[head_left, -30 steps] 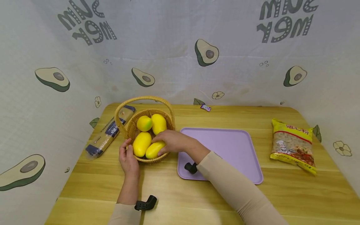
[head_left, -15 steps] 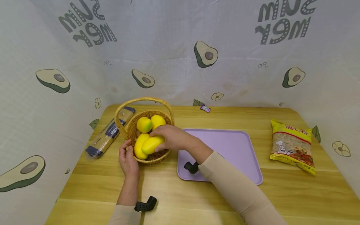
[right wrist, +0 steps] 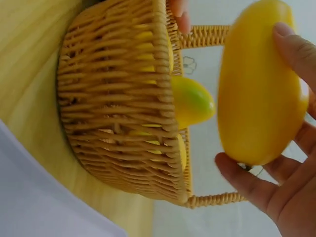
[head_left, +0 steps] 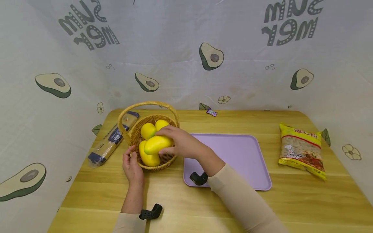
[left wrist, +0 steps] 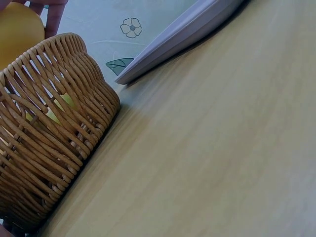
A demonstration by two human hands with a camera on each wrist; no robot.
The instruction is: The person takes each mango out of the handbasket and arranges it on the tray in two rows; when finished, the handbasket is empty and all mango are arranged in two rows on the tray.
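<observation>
My right hand (head_left: 186,142) holds a yellow mango (right wrist: 261,84) raised over the wicker basket (right wrist: 118,98), thumb on one side and fingers on the other. In the right wrist view, this mango is apart from the rim. Inside the basket lie more mangoes: one with a green tip (head_left: 148,130), one partly hidden behind it (head_left: 161,124), and one at the front (head_left: 149,158). My left hand (head_left: 133,168) grips the basket's left side; in the right wrist view its fingertips (right wrist: 180,17) reach over the rim.
A lilac tray (head_left: 233,155) lies just right of the basket, under my right forearm. Behind the basket at left is a long packet of noodles (head_left: 113,139). A yellow food bag (head_left: 301,150) lies at far right, and a small purple wrapper (head_left: 211,112) at the back edge.
My right hand has lifted a mango from the basket's front right, up and slightly back. The front mango has shifted and turned below it. My left hand stays at the basket's side.
</observation>
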